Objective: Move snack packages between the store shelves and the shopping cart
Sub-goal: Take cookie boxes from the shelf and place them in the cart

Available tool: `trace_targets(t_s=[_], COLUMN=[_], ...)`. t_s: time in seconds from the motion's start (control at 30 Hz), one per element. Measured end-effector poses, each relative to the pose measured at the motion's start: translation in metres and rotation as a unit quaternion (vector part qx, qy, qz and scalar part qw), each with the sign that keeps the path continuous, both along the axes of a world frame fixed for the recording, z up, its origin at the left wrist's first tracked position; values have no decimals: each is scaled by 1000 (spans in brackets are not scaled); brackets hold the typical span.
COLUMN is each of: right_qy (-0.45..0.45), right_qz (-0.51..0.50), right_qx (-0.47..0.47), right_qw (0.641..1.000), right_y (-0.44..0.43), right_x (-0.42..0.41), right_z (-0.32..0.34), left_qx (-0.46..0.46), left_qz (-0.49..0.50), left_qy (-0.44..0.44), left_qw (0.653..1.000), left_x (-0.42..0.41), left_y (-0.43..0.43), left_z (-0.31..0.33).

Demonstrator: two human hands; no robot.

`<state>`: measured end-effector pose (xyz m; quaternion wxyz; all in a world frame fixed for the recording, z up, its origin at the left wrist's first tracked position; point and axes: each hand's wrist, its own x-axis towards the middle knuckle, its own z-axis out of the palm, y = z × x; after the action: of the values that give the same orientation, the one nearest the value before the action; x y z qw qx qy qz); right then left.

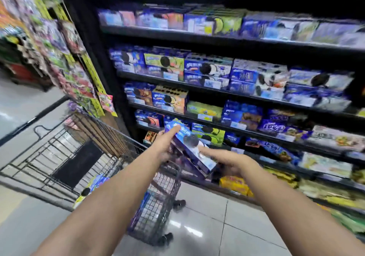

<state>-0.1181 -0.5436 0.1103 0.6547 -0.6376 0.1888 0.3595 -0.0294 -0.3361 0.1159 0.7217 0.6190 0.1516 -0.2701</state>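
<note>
Left hand [163,144], right hand [227,163] around glossy oblong box [191,148] (wire-mesh cart [49,151] below)

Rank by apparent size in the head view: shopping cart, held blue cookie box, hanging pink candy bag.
1. shopping cart
2. blue cookie box
3. pink candy bag, though it hangs farther away, so its true size against the box is unsure.

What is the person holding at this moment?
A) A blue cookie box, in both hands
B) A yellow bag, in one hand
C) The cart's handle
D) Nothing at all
A: the left hand and the right hand grip opposite ends of a tilted blue cookie box, held in front of the shelves beside the shopping cart.
</note>
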Motion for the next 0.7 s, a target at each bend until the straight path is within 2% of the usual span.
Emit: trace_targets(t_s=[0.1,0.17,0.27,0.33,0.4,0.5,0.6,0.7], right_qy=[-9,-33,-89,-121,-156,-209,-241,-248], right_qz=[-123,-214,-295,-349,-395,-436,-450,-443], right_qx=[34,72,83,80,69,56,7,-42], right_qw=[992,974,948,926,903,873,860,861], right_y=[-50,-72,-97,-116,-139,-177,-213,-249], right_x=[-24,-39,-55,-67,-80,-104,-132,-153], right_z=[18,31,49,60,72,90,105,111], left_qx=[-37,-66,-90,-59,18,93,110,136], left_qz=[82,92,78,33,-26,-130,-229,-286], left_qy=[0,-13,-80,-130,-212,-360,-396,-396], left_qw=[996,994,990,989,977,919,882,862], left_x=[-11,-20,-30,-33,-31,-31,-30,-36], left_y=[-43,-71,-113,-138,-159,-188,-219,-251], left_z=[30,45,61,70,75,89,98,100])
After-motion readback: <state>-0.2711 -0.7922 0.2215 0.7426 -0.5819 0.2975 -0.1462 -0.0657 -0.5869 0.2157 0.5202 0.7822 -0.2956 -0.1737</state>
